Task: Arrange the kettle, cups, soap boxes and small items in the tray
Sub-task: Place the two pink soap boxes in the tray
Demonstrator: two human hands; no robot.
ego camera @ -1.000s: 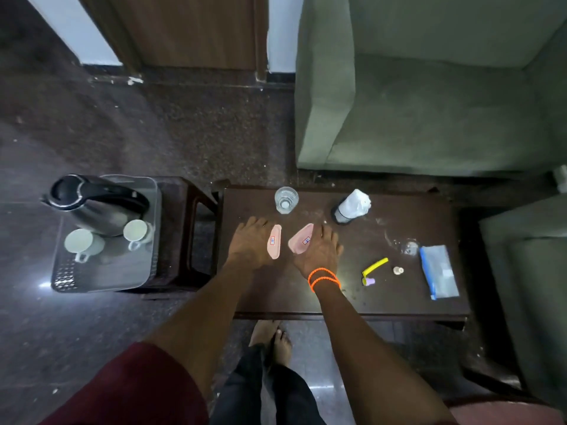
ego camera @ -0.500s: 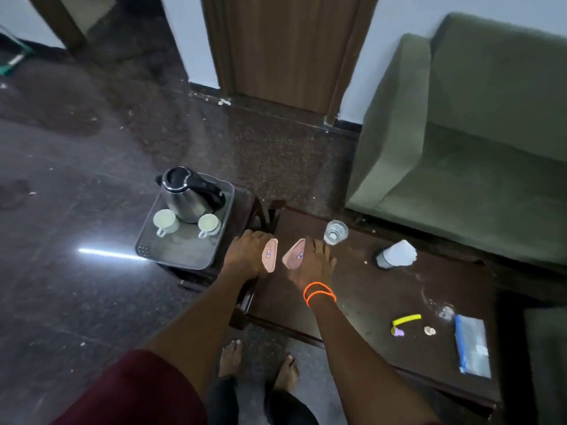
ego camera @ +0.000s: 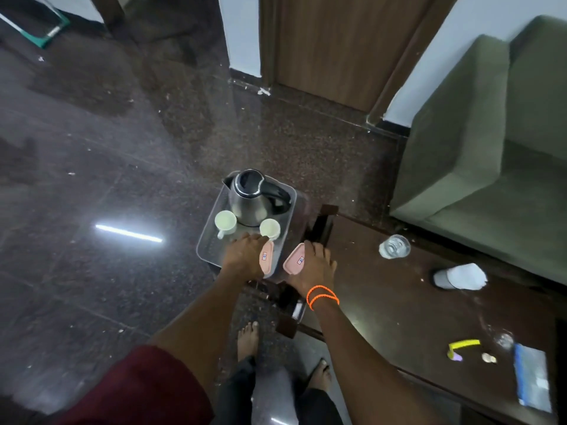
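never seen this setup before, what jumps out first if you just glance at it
Two bare hands, each holding a pink soap box: the left hand carries the left soap box over the near end of the grey tray, the right hand holds the right soap box just beside it. On the tray stand a steel kettle and two pale cups.

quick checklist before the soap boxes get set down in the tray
1. Left hand holds a pink soap box: ok.
2. Right hand holds the second soap box: ok.
3. Left box over the tray: ok.
4. Right box over the tray: not ok, it hangs beside the rim.
5. Bare tray floor in front of the cups: ok.
6. Kettle upright at the back: ok.
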